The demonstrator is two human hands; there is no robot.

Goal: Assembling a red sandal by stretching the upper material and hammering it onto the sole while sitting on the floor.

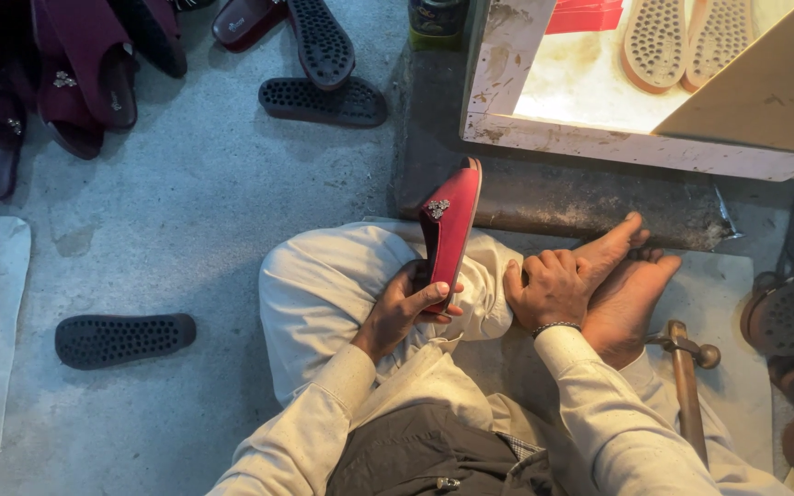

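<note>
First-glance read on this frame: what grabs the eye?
The red slipper with a small metal ornament, stood on edge at centre frame and gripped low by the left hand. Beside it, the right hand rests on the person's bare feet. Black studded soles lie loose on the grey concrete floor, with dark maroon slippers piled at top left.

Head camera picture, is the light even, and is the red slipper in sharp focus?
Head view: uneven light, the white box at top right glares, washing out the tan soles; the floor lies in soft shade. The red slipper in the left hand is fairly sharp; the right hand rests on the foot.
</note>
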